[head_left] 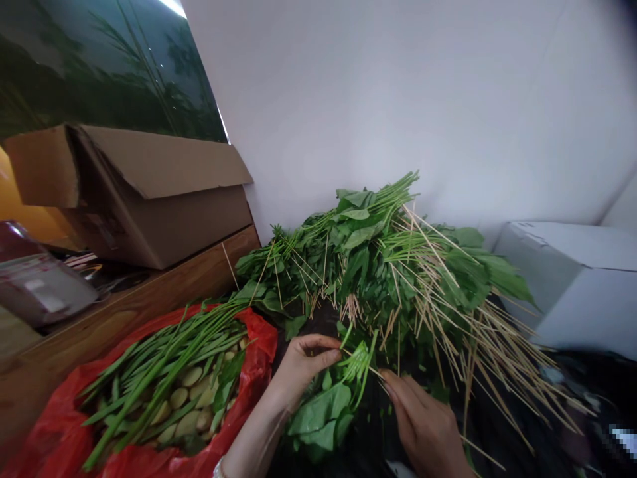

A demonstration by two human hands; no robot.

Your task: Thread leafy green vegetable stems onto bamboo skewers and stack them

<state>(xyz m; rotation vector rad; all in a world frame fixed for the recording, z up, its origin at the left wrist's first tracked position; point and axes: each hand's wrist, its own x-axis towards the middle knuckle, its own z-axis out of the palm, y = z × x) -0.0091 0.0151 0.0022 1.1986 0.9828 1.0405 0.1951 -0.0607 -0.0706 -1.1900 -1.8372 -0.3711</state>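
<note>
My left hand point(303, 365) is curled around the stems of a small bunch of leafy greens point(323, 411), which hang down in front of me. My right hand point(423, 425) comes in from the lower right, its fingertips pinching a thin bamboo skewer point(381, 373) beside that bunch. Behind my hands rises a large heap of skewered leafy greens point(368, 265), with many skewer ends sticking out to the right. To my left, a red plastic bag point(259, 352) holds long green leaves point(164, 372) lying over pale potatoes point(189, 425).
A dark cloth or surface point(502, 362) lies under the heap. An open cardboard box point(164, 199) sits on a wooden ledge point(149, 292) at the upper left. A white box point(582, 285) stands at the right, and a white wall point(398, 86) closes the back.
</note>
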